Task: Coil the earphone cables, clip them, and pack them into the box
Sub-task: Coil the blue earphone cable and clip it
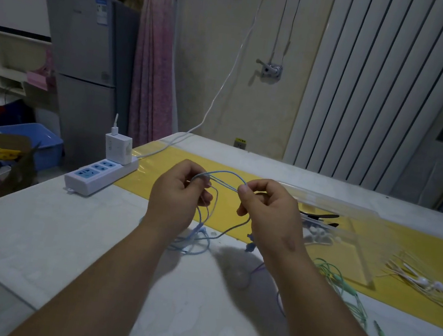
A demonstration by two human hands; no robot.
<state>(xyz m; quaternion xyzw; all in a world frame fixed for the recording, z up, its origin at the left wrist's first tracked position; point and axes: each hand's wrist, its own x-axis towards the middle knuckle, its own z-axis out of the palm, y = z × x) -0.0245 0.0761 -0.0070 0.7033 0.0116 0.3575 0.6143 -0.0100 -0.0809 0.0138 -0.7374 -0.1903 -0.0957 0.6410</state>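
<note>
A light blue earphone cable (225, 174) is stretched in loops between both hands above the table. My left hand (179, 193) pinches one end of the loops, and my right hand (268, 211) pinches the other end. The rest of the blue cable (192, 242) hangs down and lies tangled on the white table under my hands. A clear plastic box (349, 223) stands open to the right on the yellow mat, with black clips (321, 216) and white earphones (319, 234) seen through it.
Green earphones (345, 288) lie at the right, a purple cable (257, 269) under my right forearm, more white earphones (423, 283) far right. A white power strip (99, 176) with a charger sits at the table's left edge. A grey fridge stands behind.
</note>
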